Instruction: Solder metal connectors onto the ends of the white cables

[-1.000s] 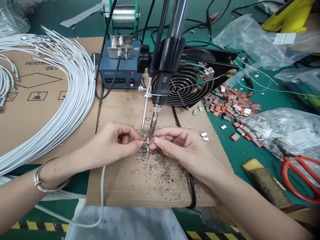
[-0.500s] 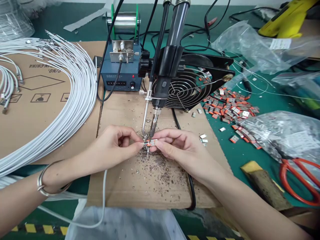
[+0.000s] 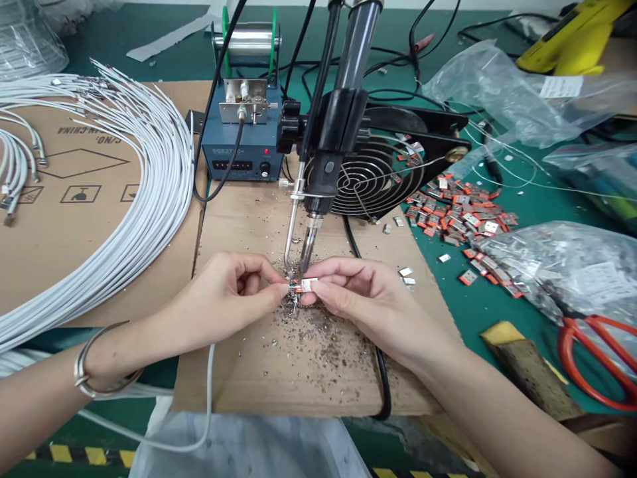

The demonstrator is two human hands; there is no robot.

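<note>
Between finger and thumb, my left hand (image 3: 251, 285) pinches the end of a white cable (image 3: 210, 382), whose thin wires reach the connector. My right hand (image 3: 355, 289) is closed on a small metal USB connector (image 3: 309, 285) with an orange inner part. Wires and connector meet just under the tip of a mounted soldering iron (image 3: 306, 249). Beside the iron, a thin metal solder feed tube (image 3: 288, 245) ends near the same spot. My fingertips hide part of the connector and the cable end.
A blue solder feeder (image 3: 243, 149) carries a solder spool (image 3: 249, 43). Behind the iron is a black fan (image 3: 378, 176). White cables (image 3: 164, 219) lie coiled at left. Several orange connectors (image 3: 462, 209), a plastic bag (image 3: 582, 259) and red-handled scissors (image 3: 567, 358) are at right. Solder debris covers the cardboard (image 3: 239, 378).
The connector has tilted slightly and its metal face looks brighter. Both hands stay almost in place, with the whole view shifted slightly.
</note>
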